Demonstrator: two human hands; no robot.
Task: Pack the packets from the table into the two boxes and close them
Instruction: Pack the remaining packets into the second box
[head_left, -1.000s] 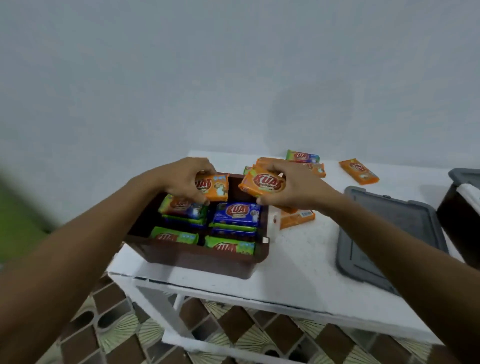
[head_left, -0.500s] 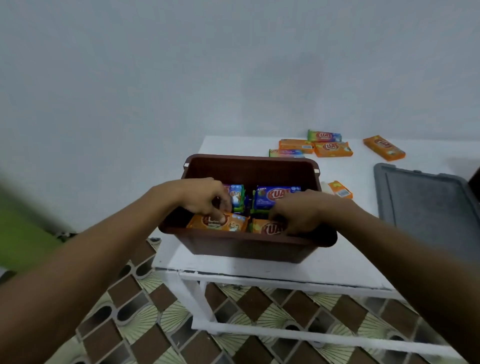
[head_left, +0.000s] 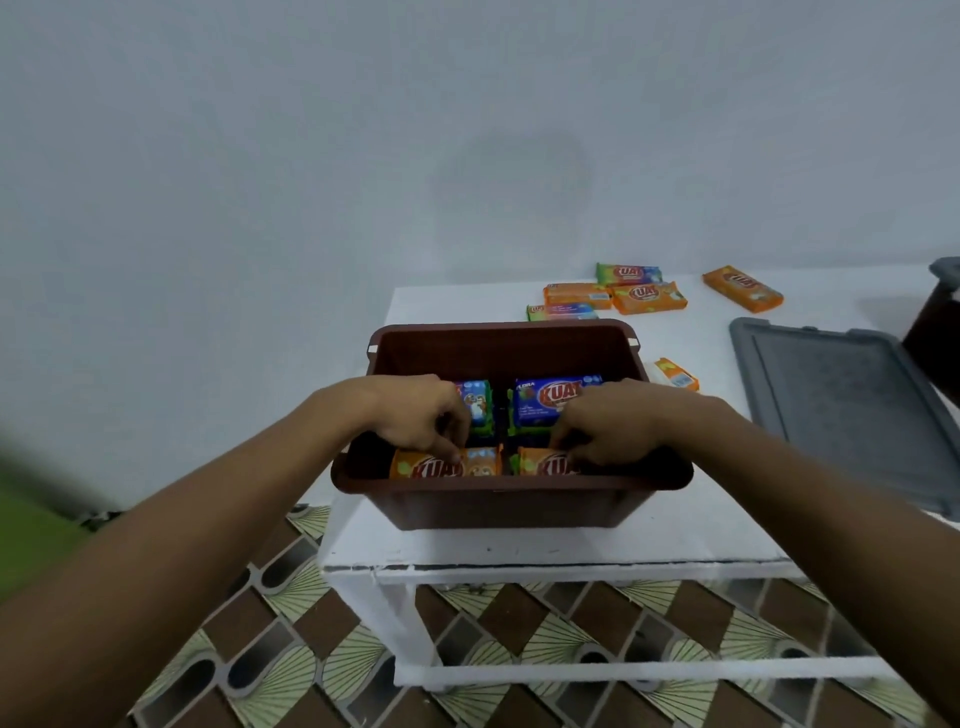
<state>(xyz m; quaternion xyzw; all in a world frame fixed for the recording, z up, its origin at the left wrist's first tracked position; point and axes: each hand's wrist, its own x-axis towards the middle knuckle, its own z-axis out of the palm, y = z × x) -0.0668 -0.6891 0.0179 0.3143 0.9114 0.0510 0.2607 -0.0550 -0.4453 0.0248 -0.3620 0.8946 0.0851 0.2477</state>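
1. Left hand (head_left: 415, 415) reaches over the near rim into the brown box (head_left: 504, 338). Its fingers are curled down, holding the left orange packet (head_left: 441, 465) at its upper edge.
2. Right hand (head_left: 618, 421) is also inside the box, fingers curled and holding the right orange packet (head_left: 543, 462). The hand covers the right part of this packet.
3. Both orange packets lie side by side against the near wall of the box, on top of other packets. The left one reads "KUA" in red letters, with the last letter lost under a fingertip. The right one shows only a part of the same red logo.
4. Behind them, in the far half of the box, lies a blue packet (head_left: 556, 397) on a green one, logo "KUAT" legible. The small print above the logo is too small to read.
5. To its left lies a blue-and-green packet (head_left: 477, 408), half covered by the left hand.
6. The box stands open at the near left corner of the white table (head_left: 519, 548).
7. Loose packets lie on the table behind the box: a multicolour packet (head_left: 628, 273) and an orange packet (head_left: 649, 297), both showing "UAT", a plain orange packet (head_left: 576, 294) and a green-blue packet (head_left: 561, 312).
8. A single orange packet (head_left: 743, 288) lies apart to the right. A small orange packet (head_left: 675, 374) lies just beside the box's right wall.
9. A grey lid (head_left: 852, 405) lies flat on the table to the right of the box.
10. A second dark box (head_left: 935, 327) is cut off at the right edge of the frame.
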